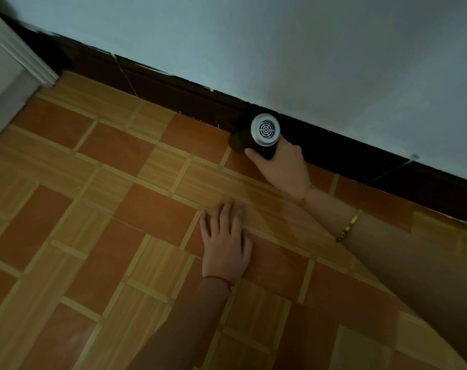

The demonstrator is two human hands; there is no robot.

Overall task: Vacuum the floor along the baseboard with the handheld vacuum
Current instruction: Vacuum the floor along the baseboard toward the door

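While the left hand (224, 244) lies flat on the floor (93, 209), the right hand (283, 166) grips the handheld vacuum (261, 134) against the baseboard (173, 89), mid-sweep; next it likely needs sliding along that edge.

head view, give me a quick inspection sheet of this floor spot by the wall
surface: tiled floor in orange and tan squares, dimly lit.
job's things: handheld vacuum, dark body with a round silver vented end facing the camera, held against the dark baseboard; its nozzle end is hidden.
clutter: nothing seen.
hands: right hand grips the vacuum body; left hand rests flat on the floor, fingers straight.
cables: nothing seen.
surroundings: pale wall above the baseboard, white door frame at the left corner; beaded bracelet on the right forearm, red string on the left wrist.
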